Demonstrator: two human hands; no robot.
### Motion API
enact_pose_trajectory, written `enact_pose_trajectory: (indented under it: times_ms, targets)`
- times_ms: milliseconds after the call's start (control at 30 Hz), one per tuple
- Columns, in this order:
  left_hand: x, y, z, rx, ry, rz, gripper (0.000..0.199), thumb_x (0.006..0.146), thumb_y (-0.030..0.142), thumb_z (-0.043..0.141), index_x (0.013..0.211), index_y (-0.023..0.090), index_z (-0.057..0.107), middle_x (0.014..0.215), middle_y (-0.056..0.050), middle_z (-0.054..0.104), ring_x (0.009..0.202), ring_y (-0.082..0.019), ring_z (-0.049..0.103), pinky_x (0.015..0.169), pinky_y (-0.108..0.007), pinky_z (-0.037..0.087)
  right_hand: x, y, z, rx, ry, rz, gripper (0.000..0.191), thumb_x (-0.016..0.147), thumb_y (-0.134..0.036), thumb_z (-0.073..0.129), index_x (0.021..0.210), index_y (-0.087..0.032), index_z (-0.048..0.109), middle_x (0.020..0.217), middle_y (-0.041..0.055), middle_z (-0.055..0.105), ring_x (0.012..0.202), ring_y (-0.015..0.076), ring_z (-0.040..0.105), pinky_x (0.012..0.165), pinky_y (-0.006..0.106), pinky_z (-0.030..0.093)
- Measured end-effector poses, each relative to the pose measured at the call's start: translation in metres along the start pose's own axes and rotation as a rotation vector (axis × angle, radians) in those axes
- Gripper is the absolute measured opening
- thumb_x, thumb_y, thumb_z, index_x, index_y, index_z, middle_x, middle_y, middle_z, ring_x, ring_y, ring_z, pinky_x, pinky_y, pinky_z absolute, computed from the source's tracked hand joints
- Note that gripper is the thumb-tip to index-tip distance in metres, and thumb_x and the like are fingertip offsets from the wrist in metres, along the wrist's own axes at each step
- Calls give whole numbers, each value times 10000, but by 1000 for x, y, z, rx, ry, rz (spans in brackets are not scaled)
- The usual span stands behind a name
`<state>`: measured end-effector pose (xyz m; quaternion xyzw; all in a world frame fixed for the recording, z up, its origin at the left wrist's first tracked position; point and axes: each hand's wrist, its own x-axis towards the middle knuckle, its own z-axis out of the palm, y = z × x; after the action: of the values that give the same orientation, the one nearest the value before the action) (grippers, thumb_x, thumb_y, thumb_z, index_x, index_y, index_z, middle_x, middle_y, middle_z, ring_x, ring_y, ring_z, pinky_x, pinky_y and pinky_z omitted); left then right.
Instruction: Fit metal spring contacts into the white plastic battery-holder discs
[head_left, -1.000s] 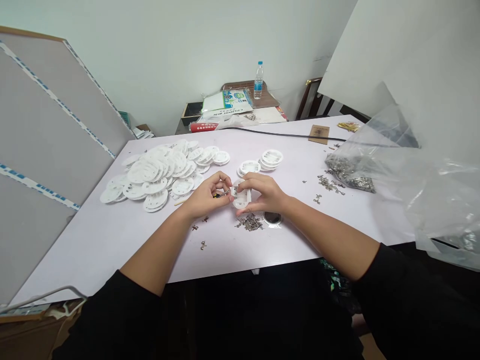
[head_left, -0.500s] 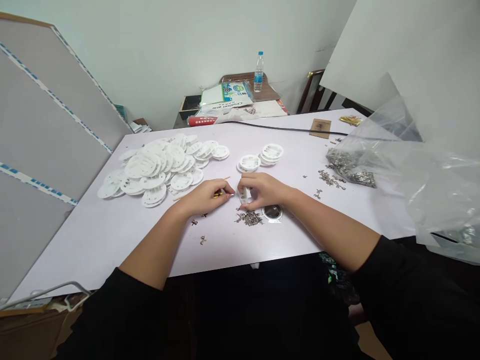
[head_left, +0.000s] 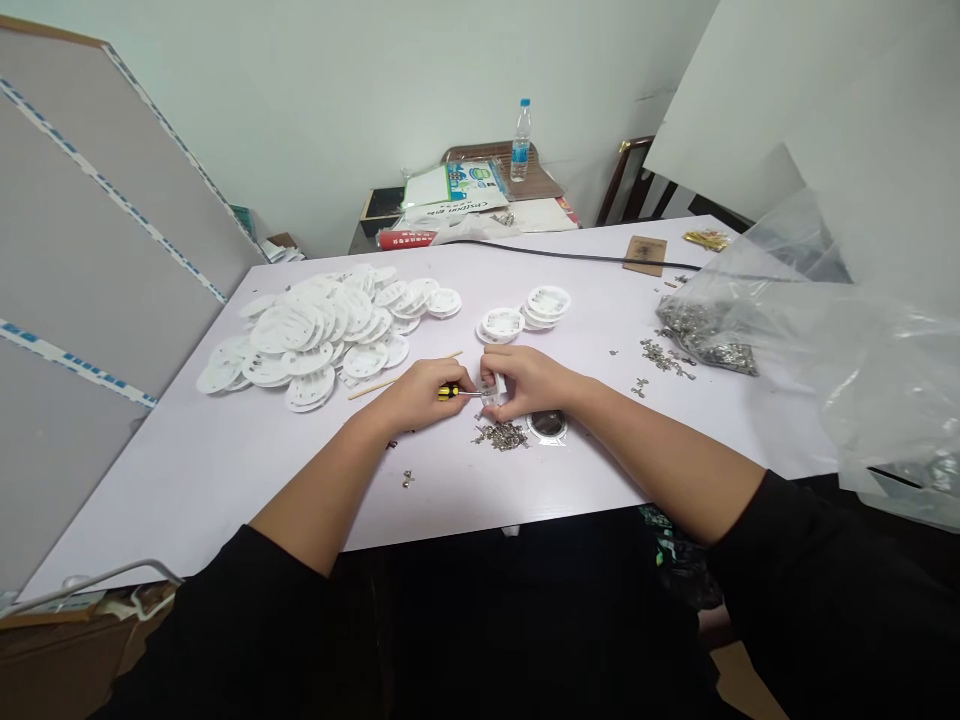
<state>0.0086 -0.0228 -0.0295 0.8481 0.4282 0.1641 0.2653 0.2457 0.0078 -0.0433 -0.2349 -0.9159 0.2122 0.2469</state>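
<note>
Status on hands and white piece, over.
Left hand gripping screwdriver. Right hand holding white piece. Screwdriver points into piece, exact contact unclear. Metal parts piled close by.

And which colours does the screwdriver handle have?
Yellow and black; the handle shows best in the head view.

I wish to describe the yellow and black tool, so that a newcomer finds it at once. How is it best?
On the pale table, start at the big heap of white discs; near its right end is the left hand. It holds the tool, whose metal shaft points toward the white part in the right hand. The yellow and black handle distinguishes it from the wooden stick nearby.
</note>
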Motion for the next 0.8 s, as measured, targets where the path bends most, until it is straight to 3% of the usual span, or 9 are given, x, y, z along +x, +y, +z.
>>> enact_pose_trajectory:
  times_ms: [367,633,800]
  targets:
    - [-1,8,2,112,-26,51,267,892,275,506,937,184,753,982,-38,667,829,-38,551,758,-187,407,1,-6,0,-10,-16,49,320,690,-359,758,820,-137,568,841,-3,553,706,50,436,672,182,300]
    - [4,15,8,188,-58,82,278,896,214,456,906,166,729,1099,-46,662,965,-69,579,857,-215,430,6,-9,-3,-45,-65,44,328,712,-387,763,818,-136,579,832,1,525,728,54,430,676,188,310]
    - [2,9,5,163,-22,111,304,936,319,470,973,192,743,1017,-50,669,933,-70,567,835,-215,420,3,-3,-6,-19,-68,28,343,721,-399,769,831,-135,578,846,5,544,746,57,453,688,193,319]
